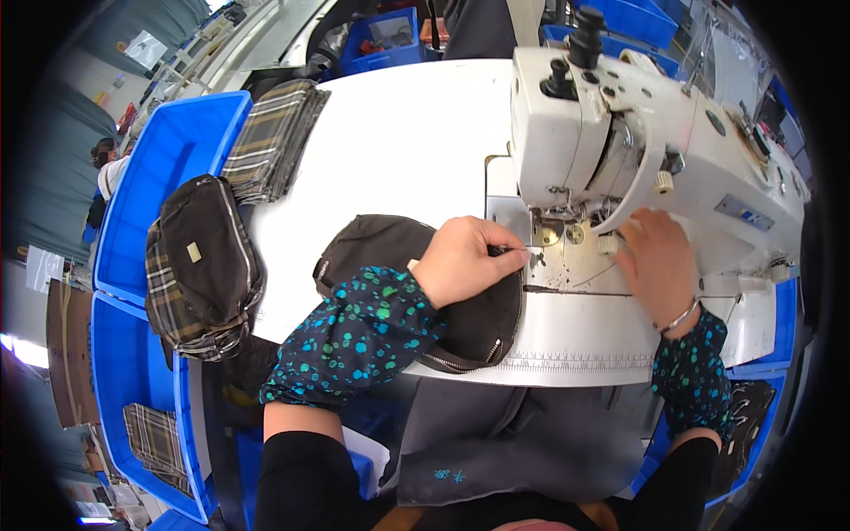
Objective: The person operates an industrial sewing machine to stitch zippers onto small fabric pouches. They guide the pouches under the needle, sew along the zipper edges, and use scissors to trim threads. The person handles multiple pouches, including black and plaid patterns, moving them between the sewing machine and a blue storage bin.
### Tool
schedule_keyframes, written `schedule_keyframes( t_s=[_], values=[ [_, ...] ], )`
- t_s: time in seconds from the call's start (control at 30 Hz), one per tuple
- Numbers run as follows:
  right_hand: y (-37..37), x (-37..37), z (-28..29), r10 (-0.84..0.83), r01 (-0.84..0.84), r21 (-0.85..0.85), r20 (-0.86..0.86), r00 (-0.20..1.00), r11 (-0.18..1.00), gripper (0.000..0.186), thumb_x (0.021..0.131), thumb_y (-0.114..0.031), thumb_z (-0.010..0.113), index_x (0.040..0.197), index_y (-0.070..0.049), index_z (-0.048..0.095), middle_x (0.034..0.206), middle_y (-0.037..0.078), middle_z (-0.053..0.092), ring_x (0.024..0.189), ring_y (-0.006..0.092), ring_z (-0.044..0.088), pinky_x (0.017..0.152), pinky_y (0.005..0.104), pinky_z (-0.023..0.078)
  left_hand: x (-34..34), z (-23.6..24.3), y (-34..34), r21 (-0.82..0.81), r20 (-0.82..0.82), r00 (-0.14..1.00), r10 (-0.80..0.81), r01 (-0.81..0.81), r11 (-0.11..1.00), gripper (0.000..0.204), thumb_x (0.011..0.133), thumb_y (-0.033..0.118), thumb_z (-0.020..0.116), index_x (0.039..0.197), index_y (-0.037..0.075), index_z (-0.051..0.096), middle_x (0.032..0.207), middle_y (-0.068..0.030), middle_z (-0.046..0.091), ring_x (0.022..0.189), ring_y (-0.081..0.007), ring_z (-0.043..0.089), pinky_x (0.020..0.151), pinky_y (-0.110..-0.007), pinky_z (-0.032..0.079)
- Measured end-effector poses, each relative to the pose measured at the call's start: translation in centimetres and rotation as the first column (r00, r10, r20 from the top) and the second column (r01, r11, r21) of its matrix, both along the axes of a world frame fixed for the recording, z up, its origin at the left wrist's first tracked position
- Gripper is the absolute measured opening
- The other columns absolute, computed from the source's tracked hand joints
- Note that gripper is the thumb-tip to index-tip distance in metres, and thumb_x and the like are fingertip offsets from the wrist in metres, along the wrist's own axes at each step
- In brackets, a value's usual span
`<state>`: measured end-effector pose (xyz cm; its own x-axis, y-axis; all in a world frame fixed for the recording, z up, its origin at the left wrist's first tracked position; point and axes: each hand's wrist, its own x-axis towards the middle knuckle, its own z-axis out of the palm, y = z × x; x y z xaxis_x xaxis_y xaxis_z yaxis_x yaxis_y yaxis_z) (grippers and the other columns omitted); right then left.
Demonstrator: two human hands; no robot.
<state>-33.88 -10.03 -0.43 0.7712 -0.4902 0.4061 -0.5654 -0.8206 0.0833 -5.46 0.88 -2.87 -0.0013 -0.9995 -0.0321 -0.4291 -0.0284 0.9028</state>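
Observation:
My left hand (460, 263), in a speckled sleeve cover, pinches the upper right edge of a black zippered bag (469, 327) lying on the white table (398, 124), just left of the needle plate (574, 261). My right hand (660, 265), in a matching sleeve cover with a bracelet, is raised beside the presser foot of the white sewing machine (562, 124). Its fingers are bent and apart near a knob, with nothing visible in them. A second black bag (199, 274), with plaid sides, lies at the table's left.
Stacked plaid pieces (270, 142) lie at the back left. Blue bins (168, 159) line the left side, one holding plaid pieces (155, 442); another bin (381, 40) is behind the table. Black pieces (744, 434) fill a bin at right. A person (111, 177) is in the left background.

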Motion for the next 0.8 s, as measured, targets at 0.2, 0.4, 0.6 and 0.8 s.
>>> schedule_keyframes(
  t_s=[0.2,0.4,0.6,0.8],
  values=[
    [3.8,4.0,-1.7,0.448,-0.446,-0.059,0.045,0.893,0.893,0.009,0.081,-0.015,0.069,0.088,-0.01,0.068,0.093,0.002,0.064,0.085,0.0195,0.061,0.072,0.0369,0.049,-0.5,-1.0,-0.5,-0.283,0.263,0.96,0.094,-0.016,0.959,0.012,0.082,0.015,0.087,0.093,0.01,0.084,0.077,-0.0067,0.071,0.066,-0.0237,0.067,0.064,-0.033,0.053],
    [4.6,6.3,-3.4,0.583,-0.575,-0.117,0.057,0.81,0.81,0.011,0.076,-0.016,0.068,0.085,-0.008,0.068,0.092,0.001,0.064,0.069,0.0137,0.058,0.056,0.0285,0.045,-0.3,-2.1,-1.0,-0.398,0.299,0.942,0.153,-0.023,0.917,0.015,0.076,0.016,0.092,0.089,0.013,0.085,0.08,-0.0049,0.071,0.07,-0.0226,0.068,0.064,-0.033,0.053],
    [4.9,5.8,-3.5,0.593,-0.583,-0.109,0.128,0.795,0.805,0.016,0.075,-0.017,0.07,0.088,-0.009,0.071,0.098,0.001,0.068,0.067,0.0127,0.058,0.055,0.028,0.045,-1.1,-1.3,-1.1,-0.329,0.325,0.924,0.203,-0.09,0.94,0.013,0.074,0.016,0.092,0.083,0.012,0.083,0.079,-0.005,0.071,0.073,-0.0231,0.068,0.067,-0.034,0.054],
    [5.5,5.6,-2.7,0.542,-0.52,-0.163,0.149,0.827,0.839,0.024,0.078,-0.02,0.069,0.099,-0.01,0.073,0.104,0.001,0.071,0.067,0.0118,0.059,0.056,0.0272,0.045,-1.4,-0.2,-1.1,-0.558,0.52,0.756,0.397,-0.052,0.828,0.032,0.067,0.026,0.096,0.078,0.01,0.07,0.079,-0.0031,0.066,0.077,-0.0249,0.062,0.069,-0.041,0.046]
  ],
)
